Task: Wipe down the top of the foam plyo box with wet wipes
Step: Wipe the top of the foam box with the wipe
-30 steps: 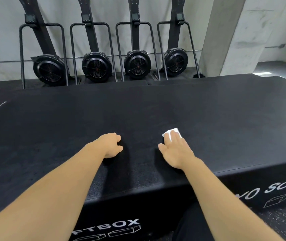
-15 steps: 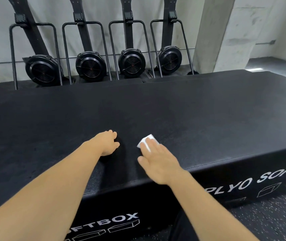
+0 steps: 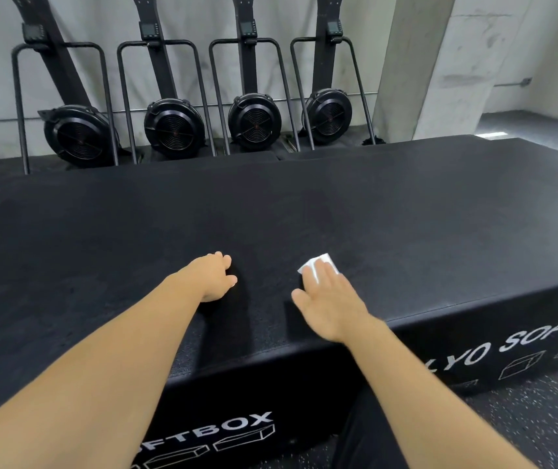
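Observation:
A long black foam plyo box (image 3: 406, 211) fills the middle of the view, with white lettering on its front face. My right hand (image 3: 330, 304) lies flat near the front edge, its straight fingers pressing a folded white wet wipe (image 3: 315, 264) onto the box top; most of the wipe is hidden under the fingers. To its left, my left hand (image 3: 215, 277) rests on the top with the fingers loosely curled and nothing in it.
Several black fan-wheel exercise machines (image 3: 254, 120) stand in a row against the wall behind the box. A concrete pillar (image 3: 416, 69) rises at the back right. Speckled rubber floor (image 3: 525, 418) lies in front, at the lower right.
My right hand slid the wipe left toward the left hand, then back to the right. The left hand stayed put on the box top.

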Tool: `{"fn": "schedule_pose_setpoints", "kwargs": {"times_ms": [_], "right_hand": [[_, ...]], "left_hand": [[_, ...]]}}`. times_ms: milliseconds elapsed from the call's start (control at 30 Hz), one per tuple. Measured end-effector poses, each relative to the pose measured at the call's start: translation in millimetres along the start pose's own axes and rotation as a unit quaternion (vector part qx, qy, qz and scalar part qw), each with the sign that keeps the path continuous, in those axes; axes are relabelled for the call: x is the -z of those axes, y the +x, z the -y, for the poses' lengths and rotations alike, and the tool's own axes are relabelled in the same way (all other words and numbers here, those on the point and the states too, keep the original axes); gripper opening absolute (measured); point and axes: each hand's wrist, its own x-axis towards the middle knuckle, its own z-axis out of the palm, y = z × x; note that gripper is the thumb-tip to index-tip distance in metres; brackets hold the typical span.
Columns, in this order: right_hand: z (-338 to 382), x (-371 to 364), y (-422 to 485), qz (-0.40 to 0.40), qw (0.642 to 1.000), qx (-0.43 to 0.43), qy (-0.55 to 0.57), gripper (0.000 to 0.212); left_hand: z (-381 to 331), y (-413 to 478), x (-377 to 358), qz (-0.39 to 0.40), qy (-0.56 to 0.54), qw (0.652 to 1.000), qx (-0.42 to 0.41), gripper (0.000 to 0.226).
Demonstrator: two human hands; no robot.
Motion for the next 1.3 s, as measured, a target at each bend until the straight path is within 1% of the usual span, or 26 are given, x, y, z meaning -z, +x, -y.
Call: {"fn": "schedule_pose_setpoints", "kwargs": {"times_ms": [100, 167, 233, 300, 333, 400, 467, 533, 633, 700, 767, 833, 900, 967, 1067, 1133, 1167, 1233, 1300], "right_hand": [[34.5, -22.1, -22.8, 0.010, 0.999, 0.040, 0.002, 0.049], [51.7, -34.1, -33.7, 0.040, 0.997, 0.061, -0.028, 0.057], [59.9, -39.6, -38.9, 0.073, 0.993, 0.078, -0.058, 0.062], [56.5, -36.2, -39.1, 0.078, 0.990, 0.098, -0.061, 0.061], [50.6, -32.1, -38.3, 0.064, 0.990, 0.110, -0.054, 0.058], [33.0, -22.3, -37.3, 0.010, 0.992, 0.121, -0.021, 0.044], [11.4, -11.7, -34.9, -0.034, 0.994, 0.107, -0.006, 0.033], [-13.7, -1.7, -28.2, -0.046, 0.996, 0.072, -0.020, 0.030], [-46.9, 14.6, -18.4, -0.031, 0.999, -0.013, -0.011, 0.034], [-55.6, 18.6, -14.8, -0.022, 0.999, -0.040, -0.029, 0.038], [-48.5, 15.2, -15.6, -0.029, 0.998, -0.053, -0.035, 0.043], [-30.4, 5.0, -23.0, -0.052, 0.997, -0.034, -0.043, 0.044], [-5.3, -10.7, -37.6, -0.077, 0.996, 0.015, -0.029, 0.043], [22.7, -26.3, -53.5, -0.083, 0.994, 0.068, -0.018, 0.043], [55.8, -44.4, -67.4, -0.048, 0.992, 0.108, -0.039, 0.054], [63.3, -48.2, -71.7, -0.016, 0.992, 0.114, -0.056, 0.062], [61.7, -46.9, -72.3, -0.007, 0.991, 0.121, -0.061, 0.063], [50.7, -40.5, -70.7, -0.009, 0.988, 0.142, -0.050, 0.056], [32.8, -30.3, -66.7, -0.029, 0.988, 0.145, -0.031, 0.043]], "left_hand": [[-2.6, -4.0, -1.1, -0.012, 0.000, 1.000, -0.001, 0.056], [-2.7, -8.6, -4.8, -0.031, -0.008, 0.999, -0.003, 0.054], [-1.0, -14.0, -9.4, -0.063, -0.017, 0.998, -0.006, 0.050], [0.4, -19.9, -12.5, -0.092, -0.007, 0.996, -0.009, 0.047], [0.7, -22.7, -13.4, -0.104, 0.000, 0.995, -0.013, 0.046], [1.2, -28.8, -14.9, -0.119, 0.006, 0.992, -0.029, 0.046], [1.6, -34.9, -16.9, -0.135, 0.002, 0.990, -0.039, 0.048], [1.4, -41.2, -18.3, -0.148, -0.008, 0.988, -0.043, 0.050], [-1.9, -49.9, -19.2, -0.124, -0.022, 0.991, -0.044, 0.063], [-4.7, -52.5, -19.8, -0.096, -0.025, 0.994, -0.041, 0.067], [-6.5, -53.0, -19.7, -0.081, -0.031, 0.996, -0.038, 0.067], [-7.8, -53.8, -18.2, -0.073, -0.037, 0.996, -0.037, 0.067], [-8.6, -55.3, -16.9, -0.067, -0.042, 0.996, -0.032, 0.069], [-9.3, -57.0, -16.7, -0.066, -0.047, 0.996, -0.028, 0.070], [-11.7, -59.2, -15.2, -0.070, -0.035, 0.997, -0.028, 0.065], [-14.5, -60.1, -13.0, -0.063, -0.024, 0.997, -0.029, 0.061], [-16.0, -60.7, -12.0, -0.057, -0.022, 0.998, -0.026, 0.060], [-18.1, -61.7, -10.9, -0.046, -0.025, 0.999, -0.016, 0.062], [-19.4, -63.1, -10.5, -0.041, -0.041, 0.998, -0.003, 0.062]]}}
